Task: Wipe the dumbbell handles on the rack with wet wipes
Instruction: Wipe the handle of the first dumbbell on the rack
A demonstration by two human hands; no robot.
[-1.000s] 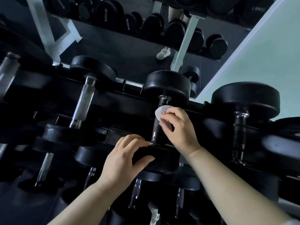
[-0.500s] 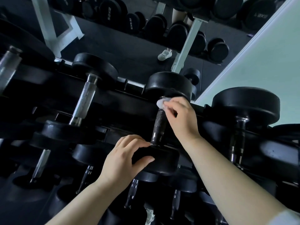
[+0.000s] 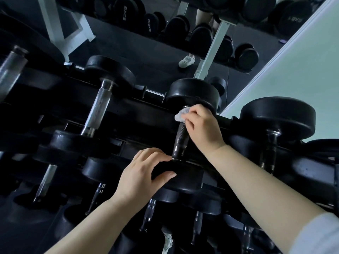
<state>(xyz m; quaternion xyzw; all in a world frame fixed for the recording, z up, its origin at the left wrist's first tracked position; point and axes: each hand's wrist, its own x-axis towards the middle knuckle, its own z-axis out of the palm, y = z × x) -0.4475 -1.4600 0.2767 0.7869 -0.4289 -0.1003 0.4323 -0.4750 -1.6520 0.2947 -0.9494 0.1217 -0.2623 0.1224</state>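
Note:
A black dumbbell lies on the top row of the rack, its dark knurled handle running up the middle of the head view. My right hand pinches a white wet wipe against the far end of that handle, just under the far weight head. My left hand grips the rim of the near weight head, thumb on its face and fingers curled over its top edge. Bare handle shows between the two hands.
A dumbbell with a shiny silver handle lies to the left, another dark one to the right. Lower rows hold several more. A mirror behind reflects a second rack and a person's white shoe. A pale wall stands at right.
My right hand slid the wipe up the handle from its middle to the far end by the far weight head. My left hand kept its grip on the near head.

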